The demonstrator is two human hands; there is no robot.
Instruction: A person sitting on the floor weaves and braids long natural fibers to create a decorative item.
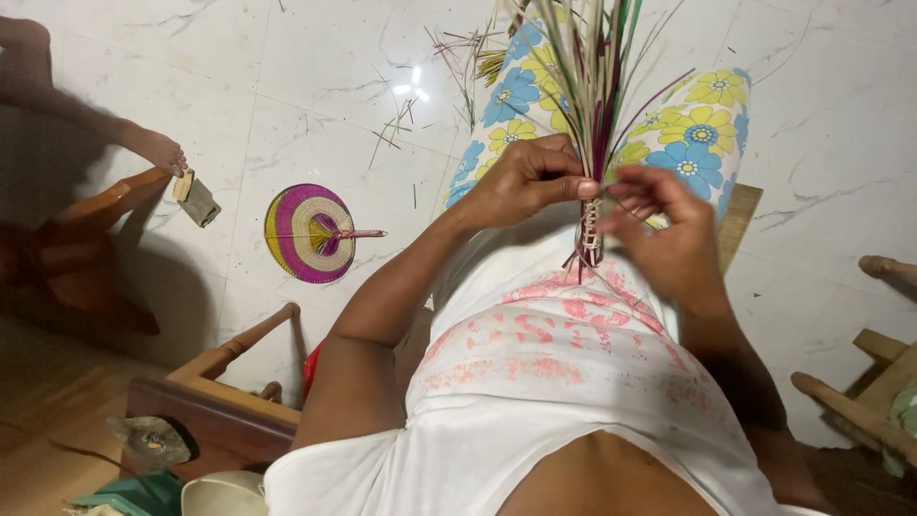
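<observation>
- White marble-look floor tiles (315,86) with grey veining fill the background; I am looking straight down over the wearer's white shirt (535,382) with faded pink print.
- Nearest the camera, lower left: a dark wooden piece of furniture (215,406) with a rounded rail, and some green and cream objects at the frame's bottom edge that I cannot identify.
- Lower right: pale wooden chair parts (860,401) just enter the frame.
- Left hand (521,182): fingers curled and clamped around the bundle of straw strips (587,105), thumb and forefinger pinching at the bundle's neck.
- Right hand (669,229): blurred, fingers bent, fingertips pinching a thin strand just beside the bundle's woven handle (590,234). I cannot tell exactly how tight the pinch is.
- The bundle stands roughly upright between both hands, above the lap; its lower part is bound in a lattice wrap, its upper strips fan out in pale, green and purple shades towards the top edge.
- Beneath the bundle: knees in floral cloth (693,134), blue and yellow flowers on white, seated on a wooden stool (740,215) whose edge shows at right.
- Further out on the floor, left of the lap: a finished round woven fan (310,232), purple and yellow rings, handle pointing right.
- Loose straw scraps (401,119) lie scattered beyond it.
- Far left: another person's bare foot (158,148), next to a small greyish block (198,199) and a reddish wooden stool (91,225).
</observation>
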